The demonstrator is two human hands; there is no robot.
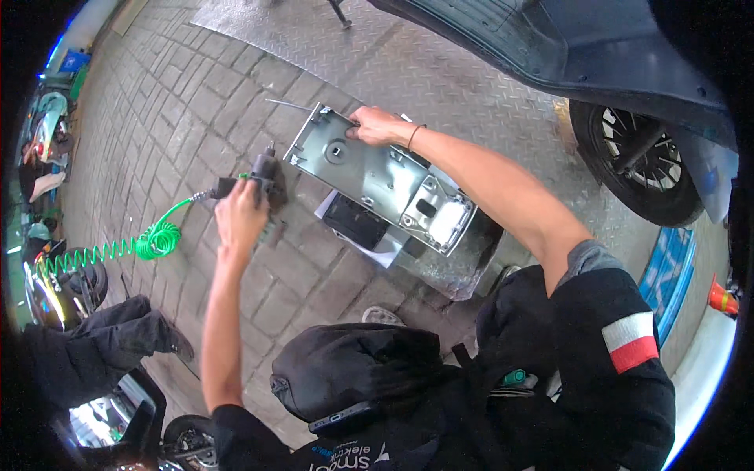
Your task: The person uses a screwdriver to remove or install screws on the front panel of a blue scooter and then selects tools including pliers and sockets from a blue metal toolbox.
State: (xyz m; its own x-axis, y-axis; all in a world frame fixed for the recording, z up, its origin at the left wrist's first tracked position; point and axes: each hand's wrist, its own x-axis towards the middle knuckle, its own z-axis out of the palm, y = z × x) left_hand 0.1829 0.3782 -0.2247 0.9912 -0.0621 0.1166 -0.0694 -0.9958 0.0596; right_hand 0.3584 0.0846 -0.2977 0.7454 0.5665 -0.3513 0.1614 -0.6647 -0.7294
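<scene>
My left hand [242,213] is closed round a dark pistol-shaped air tool [265,168], whose bit points away from me. A green coiled air hose [159,239] joins the tool at its left. Right of the tool lies a long grey metal housing [369,177], shallow and open, with a round hole toward its far end. The fingers of my right hand [378,128] grip its far right edge. Beneath the housing, a black flat piece [355,220] and a white sheet [323,206] stick out on the near side. A thin rod [287,104] projects beyond the far end.
A dark scooter body [581,51] with its wheel [632,157] stands at the upper right, above a metal tread plate [440,67]. A blue panel [666,271] and an orange cone [721,298] are farther right. Another person's legs [102,341] and motorcycle parts line the left.
</scene>
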